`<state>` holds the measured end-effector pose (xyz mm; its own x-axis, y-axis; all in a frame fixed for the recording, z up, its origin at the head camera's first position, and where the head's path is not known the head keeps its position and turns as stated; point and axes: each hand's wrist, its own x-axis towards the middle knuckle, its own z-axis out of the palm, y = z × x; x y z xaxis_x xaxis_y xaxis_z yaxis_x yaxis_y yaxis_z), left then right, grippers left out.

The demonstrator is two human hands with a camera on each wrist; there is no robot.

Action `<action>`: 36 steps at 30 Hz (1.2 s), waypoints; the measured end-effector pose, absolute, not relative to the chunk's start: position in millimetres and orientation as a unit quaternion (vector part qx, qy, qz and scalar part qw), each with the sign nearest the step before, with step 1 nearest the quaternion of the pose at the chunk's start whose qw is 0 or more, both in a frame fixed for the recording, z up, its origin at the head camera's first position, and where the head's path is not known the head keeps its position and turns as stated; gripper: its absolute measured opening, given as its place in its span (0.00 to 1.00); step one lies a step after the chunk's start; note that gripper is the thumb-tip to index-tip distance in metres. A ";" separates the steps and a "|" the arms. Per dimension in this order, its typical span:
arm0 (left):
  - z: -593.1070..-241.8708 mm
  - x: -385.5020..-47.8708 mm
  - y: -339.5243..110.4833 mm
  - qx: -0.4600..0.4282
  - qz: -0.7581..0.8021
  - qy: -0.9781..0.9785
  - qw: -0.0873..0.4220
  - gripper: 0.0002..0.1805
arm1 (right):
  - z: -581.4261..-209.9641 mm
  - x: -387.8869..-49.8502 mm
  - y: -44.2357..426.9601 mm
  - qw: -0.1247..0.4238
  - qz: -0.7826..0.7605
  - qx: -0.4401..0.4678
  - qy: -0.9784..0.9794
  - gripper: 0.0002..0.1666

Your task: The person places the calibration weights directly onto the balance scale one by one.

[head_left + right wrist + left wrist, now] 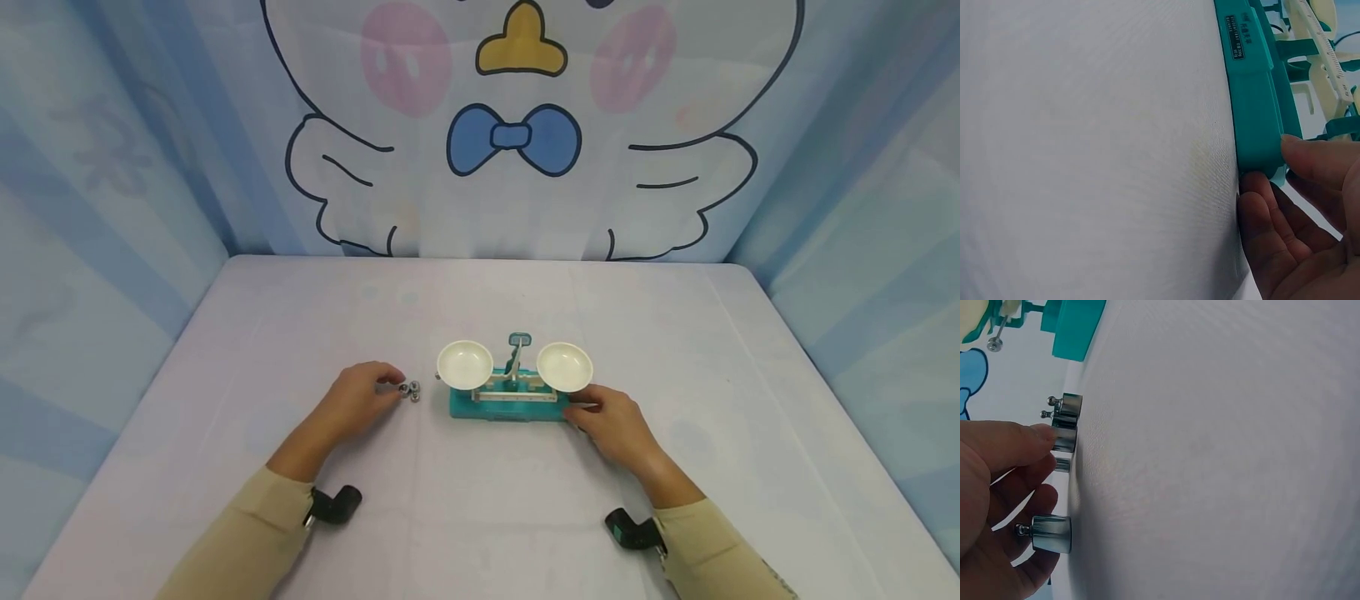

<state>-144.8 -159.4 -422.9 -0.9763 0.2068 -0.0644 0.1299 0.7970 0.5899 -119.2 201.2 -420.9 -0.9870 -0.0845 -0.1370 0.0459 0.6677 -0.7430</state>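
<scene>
A teal balance scale with two cream pans stands on the table. My right hand grips the right end of its base; in the right wrist view the thumb lies on the base's upper edge and the curled fingers sit against its end. Left of the scale, my left hand is at a small cluster of shiny metal weights. In the left wrist view its thumb and index finger pinch at one knobbed weight. A separate weight stands upright by the lower fingers.
A pale cloth covers the table. Behind it hangs a curtain with a cartoon figure and a blue bow tie, and blue-striped curtains close the sides. A black wrist device sits by the left sleeve, another by the right.
</scene>
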 end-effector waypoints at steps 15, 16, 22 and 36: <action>-430.3 -150.9 -153.7 0.073 0.294 0.950 0.079 0.12 | -423.4 -120.0 202.3 0.081 -0.405 -0.012 0.911 0.21; -430.6 -151.0 -153.7 0.074 0.293 0.950 0.079 0.12 | -423.4 -120.0 202.3 0.081 -0.405 -0.012 0.911 0.21; -429.1 -149.2 -153.2 0.084 0.287 0.952 0.061 0.11 | -423.9 -120.0 202.4 0.081 -0.405 -0.011 0.911 0.21; -411.1 -140.4 -150.5 0.069 0.298 0.951 0.035 0.11 | -423.6 -120.1 201.8 0.079 -0.407 -0.011 0.910 0.21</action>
